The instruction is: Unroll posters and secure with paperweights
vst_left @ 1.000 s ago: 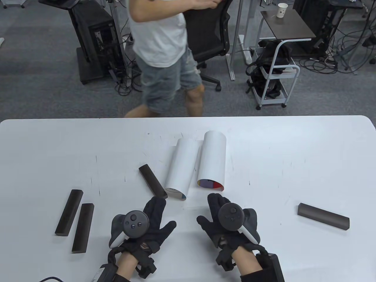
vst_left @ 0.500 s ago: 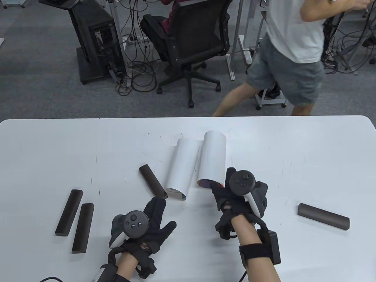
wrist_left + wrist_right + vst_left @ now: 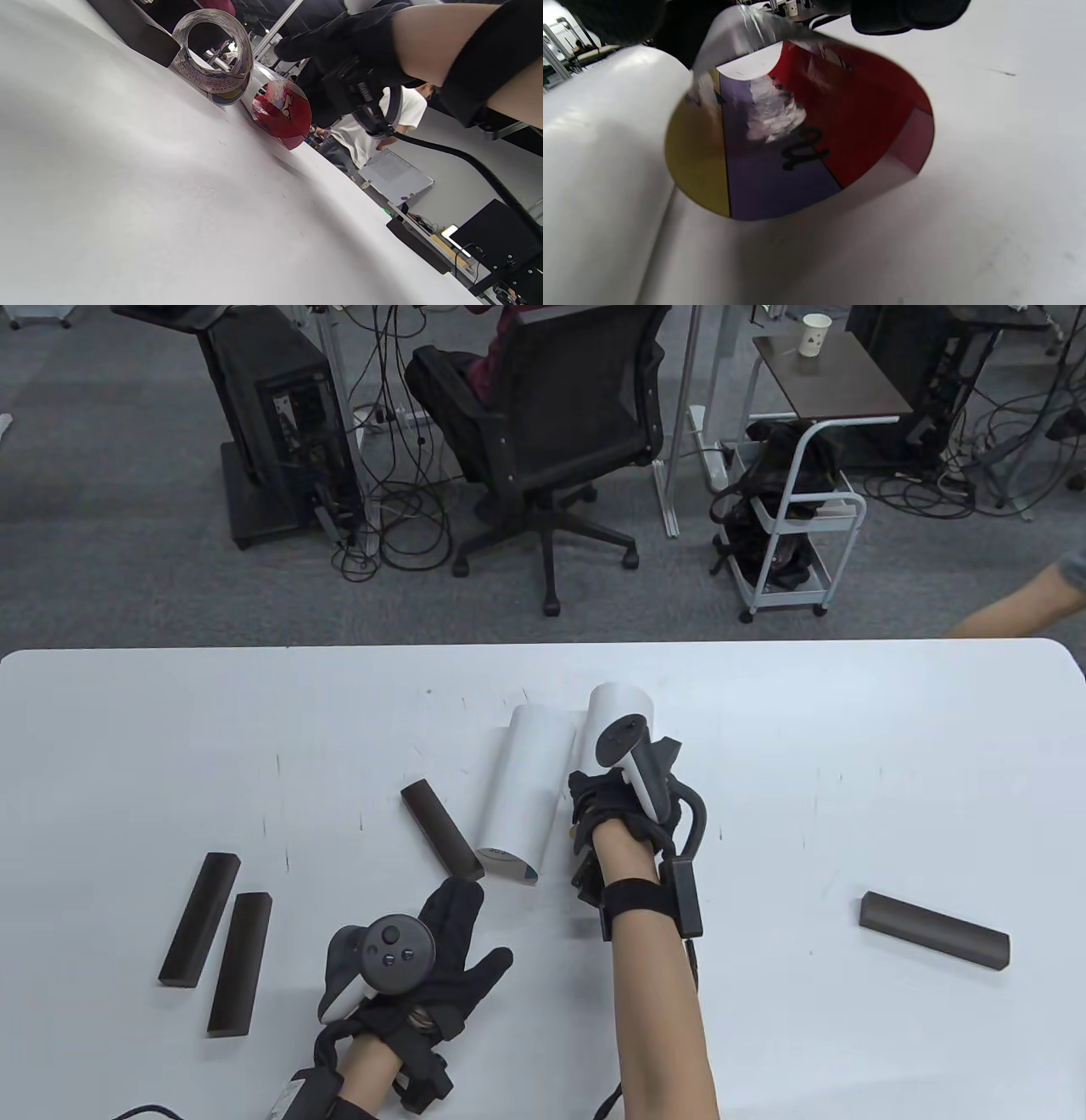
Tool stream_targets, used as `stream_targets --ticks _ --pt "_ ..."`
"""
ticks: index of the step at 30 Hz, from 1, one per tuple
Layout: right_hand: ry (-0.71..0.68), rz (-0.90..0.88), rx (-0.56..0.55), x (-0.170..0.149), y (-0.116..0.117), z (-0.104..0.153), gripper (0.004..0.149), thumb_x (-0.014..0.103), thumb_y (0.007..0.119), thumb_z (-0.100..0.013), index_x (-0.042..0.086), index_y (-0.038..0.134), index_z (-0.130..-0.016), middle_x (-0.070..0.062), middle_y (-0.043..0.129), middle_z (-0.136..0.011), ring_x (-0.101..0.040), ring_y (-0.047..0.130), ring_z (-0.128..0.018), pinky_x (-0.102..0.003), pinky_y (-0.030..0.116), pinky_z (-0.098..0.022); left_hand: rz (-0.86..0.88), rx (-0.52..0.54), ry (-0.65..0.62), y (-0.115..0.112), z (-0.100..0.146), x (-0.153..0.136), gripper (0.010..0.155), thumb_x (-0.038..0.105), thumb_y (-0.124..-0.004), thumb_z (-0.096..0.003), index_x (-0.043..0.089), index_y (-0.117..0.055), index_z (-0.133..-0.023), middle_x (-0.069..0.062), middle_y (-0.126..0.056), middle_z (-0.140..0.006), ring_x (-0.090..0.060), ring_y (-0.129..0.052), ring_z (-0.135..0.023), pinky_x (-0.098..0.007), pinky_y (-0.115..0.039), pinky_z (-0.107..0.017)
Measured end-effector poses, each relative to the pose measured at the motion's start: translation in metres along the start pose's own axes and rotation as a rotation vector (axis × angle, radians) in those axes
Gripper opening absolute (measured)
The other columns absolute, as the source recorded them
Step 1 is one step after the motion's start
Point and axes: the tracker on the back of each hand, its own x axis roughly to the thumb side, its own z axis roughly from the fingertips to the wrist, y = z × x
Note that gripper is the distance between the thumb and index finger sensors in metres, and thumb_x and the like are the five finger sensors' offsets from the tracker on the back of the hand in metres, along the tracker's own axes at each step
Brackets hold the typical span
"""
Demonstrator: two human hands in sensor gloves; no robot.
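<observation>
Right hand [image 3: 624,789] is gripping the right poster roll [image 3: 801,127]; left hand [image 3: 416,954] is resting spread on the table [image 3: 848,712].

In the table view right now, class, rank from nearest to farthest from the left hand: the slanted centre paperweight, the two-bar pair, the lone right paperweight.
From the left hand:
1. Slanted centre paperweight, just above it.
2. Two-bar pair, to its left.
3. Lone right paperweight, far right.
</observation>
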Motion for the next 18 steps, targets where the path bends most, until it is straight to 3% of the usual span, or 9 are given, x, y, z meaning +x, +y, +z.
stream_targets --ticks 4,8,11,18 --pt "0.030 0.001 0.039 0.001 0.014 -0.006 0.100 0.070 0.070 -0.042 0.006 0.018 -0.099 -0.024 0.027 -0.108 -0.052 0.056 -0.091 -0.058 0.061 -0.065 -0.002 -0.006 0.005 -0.001 -0.001 -0.001 0.090 0.073 -0.047 -0.0491 0.013 -0.015 -0.108 -0.020 -0.012 -0.114 -0.053 -0.019 -0.107 -0.070 -0.034 -0.071" --pt "0.050 -0.112 0.046 -0.006 0.023 -0.007 0.095 0.052 0.079 -0.042 0.005 0.017 -0.097 -0.024 0.038 -0.105 -0.041 0.078 -0.078 -0.048 0.076 -0.054 0.001 -0.006 0.008 -0.001 -0.001 -0.002 0.090 0.074 -0.047 -0.0489 0.013 -0.016 -0.108 -0.020 -0.012 -0.114 -0.053 -0.020 -0.107 -0.070 -0.034 -0.071" --pt "0.068 -0.190 -0.055 -0.018 0.019 -0.006 0.088 0.043 0.082 -0.041 0.005 0.027 -0.097 -0.021 0.055 -0.099 -0.032 0.091 -0.066 -0.042 0.084 -0.044 0.001 -0.003 0.005 -0.001 -0.001 -0.002 0.090 0.073 -0.047 -0.0490 0.013 -0.016 -0.108 -0.020 -0.013 -0.114 -0.053 -0.020 -0.107 -0.070 -0.034 -0.071" --pt "0.072 -0.395 -0.085 -0.060 0.001 0.002 0.077 0.035 0.084 -0.040 0.007 0.041 -0.096 -0.016 0.071 -0.089 -0.026 0.097 -0.056 -0.038 0.088 -0.038 -0.004 -0.002 0.000 0.000 -0.001 -0.002 0.090 0.073 -0.047 -0.0490 0.013 -0.016 -0.108 -0.020 -0.012 -0.114 -0.053 -0.019 -0.107 -0.070 -0.034 -0.071"
